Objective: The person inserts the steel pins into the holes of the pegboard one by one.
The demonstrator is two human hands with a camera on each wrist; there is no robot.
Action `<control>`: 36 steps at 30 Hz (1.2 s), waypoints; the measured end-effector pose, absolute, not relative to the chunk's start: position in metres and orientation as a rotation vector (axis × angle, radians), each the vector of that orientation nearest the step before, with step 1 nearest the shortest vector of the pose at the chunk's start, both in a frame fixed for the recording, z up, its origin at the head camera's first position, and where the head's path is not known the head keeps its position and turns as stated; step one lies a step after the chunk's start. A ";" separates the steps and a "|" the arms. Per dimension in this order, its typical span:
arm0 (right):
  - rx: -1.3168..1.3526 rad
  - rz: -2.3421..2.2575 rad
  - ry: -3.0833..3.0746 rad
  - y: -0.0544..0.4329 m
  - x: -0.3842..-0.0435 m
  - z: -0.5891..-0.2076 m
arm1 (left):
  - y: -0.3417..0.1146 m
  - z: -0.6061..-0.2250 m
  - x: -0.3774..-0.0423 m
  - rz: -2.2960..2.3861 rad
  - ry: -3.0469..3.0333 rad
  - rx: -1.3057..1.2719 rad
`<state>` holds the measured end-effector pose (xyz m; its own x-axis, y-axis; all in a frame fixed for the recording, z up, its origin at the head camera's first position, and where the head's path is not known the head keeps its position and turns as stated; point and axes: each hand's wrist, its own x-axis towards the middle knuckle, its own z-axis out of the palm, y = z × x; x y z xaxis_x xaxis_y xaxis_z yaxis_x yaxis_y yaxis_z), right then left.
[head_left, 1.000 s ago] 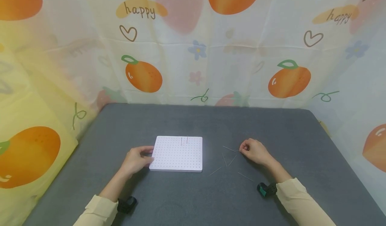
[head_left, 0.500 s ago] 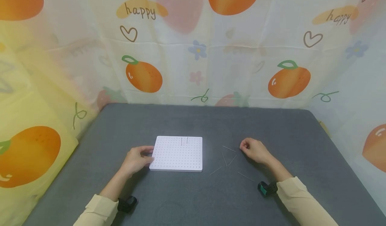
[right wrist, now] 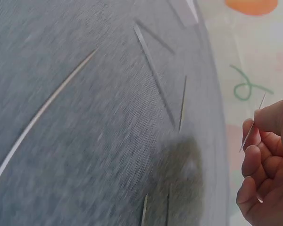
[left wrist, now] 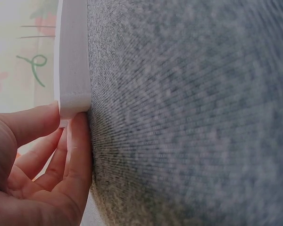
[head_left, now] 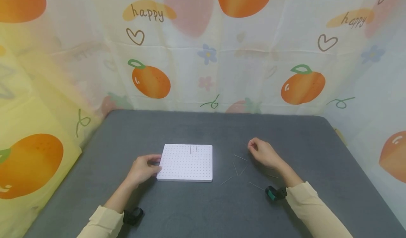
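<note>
A white pegboard (head_left: 184, 167) with rows of small holes lies on the grey table. My left hand (head_left: 141, 169) grips its left edge, the thumb on top and fingertips under the corner in the left wrist view. Two thin toothpicks stand upright in holes near the board's far edge. To the right, my right hand (head_left: 263, 153) is raised above the table. It pinches a slim, pointed toothpick (right wrist: 247, 136) between thumb and index finger, the other fingers loosely curled. Several more toothpicks lie scattered between the board and this hand, such as one toothpick (right wrist: 42, 110) seen close up.
The grey cloth-covered table (head_left: 190, 209) reaches back to a fruit-print curtain (head_left: 247, 72). Dark wrist cameras, such as the right wrist camera (head_left: 275, 193), hang at both cuffs. One toothpick lies close to the right forearm.
My right hand has lifted and moved slightly left and away from me, carrying a toothpick off the table. The left hand and pegboard stay in place.
</note>
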<state>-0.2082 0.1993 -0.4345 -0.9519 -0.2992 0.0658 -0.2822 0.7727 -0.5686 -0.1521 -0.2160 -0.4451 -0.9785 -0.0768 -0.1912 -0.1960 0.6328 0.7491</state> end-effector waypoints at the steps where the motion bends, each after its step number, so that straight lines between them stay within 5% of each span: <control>1: -0.485 -0.937 2.934 0.197 -0.208 -0.433 | -0.216 -0.445 -0.152 1.268 2.711 -0.225; 36: -0.510 -1.323 2.821 0.119 -0.213 -0.422 | -0.217 -0.444 -0.153 1.253 2.705 -0.220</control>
